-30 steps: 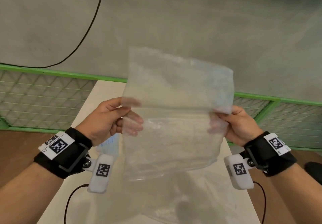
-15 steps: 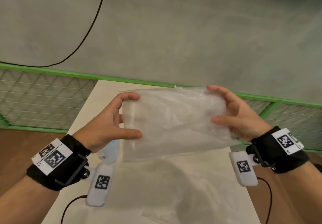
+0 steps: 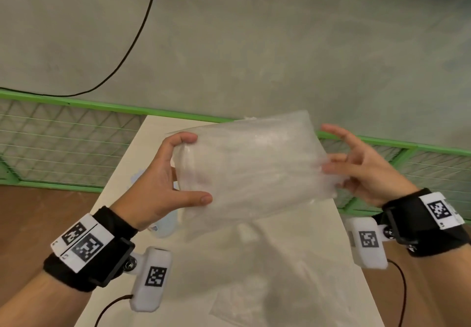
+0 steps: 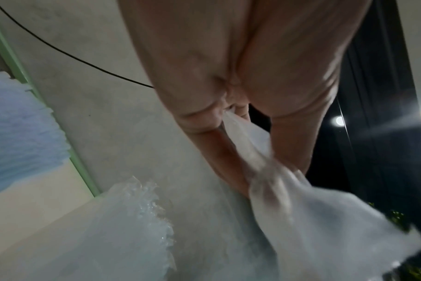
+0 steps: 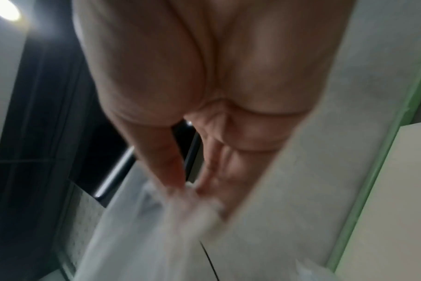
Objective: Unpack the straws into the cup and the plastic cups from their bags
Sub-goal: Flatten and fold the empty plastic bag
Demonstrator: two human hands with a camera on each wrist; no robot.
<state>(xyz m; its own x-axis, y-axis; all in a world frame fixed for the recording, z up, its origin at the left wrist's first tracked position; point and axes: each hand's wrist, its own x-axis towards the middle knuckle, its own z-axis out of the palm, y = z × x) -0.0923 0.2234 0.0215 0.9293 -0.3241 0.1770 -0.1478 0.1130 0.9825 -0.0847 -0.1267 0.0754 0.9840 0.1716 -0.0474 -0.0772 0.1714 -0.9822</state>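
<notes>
While the clear plastic bag (image 3: pixel 252 171) hangs in the air above the pale table (image 3: pixel 153 133), folded over to a cushion-like slab, the left hand (image 3: pixel 163 186) grips its left edge, thumb under and fingers curled over the top, film bunched between them in the left wrist view; the right hand (image 3: pixel 362 168) pinches the right edge between thumb and middle fingers, forefinger lifted free. Step, as judged: folding or flattening an emptied bag. Method: keep both edges taut, press out trapped air, crease with the fingertips, since slack film springs back. Material: thin, glossy, limp, wrinkled, translucent; no contents discernible. Beneath the left wrist, a pale blue-white cup (image 3: pixel 163 227), mostly hidden. Near right on the table, a second flat clear bag (image 3: pixel 254 306). Beyond the far table edge, green mesh railing (image 3: pixel 63 133), grey floor, black cable (image 3: pixel 132 41)
</notes>
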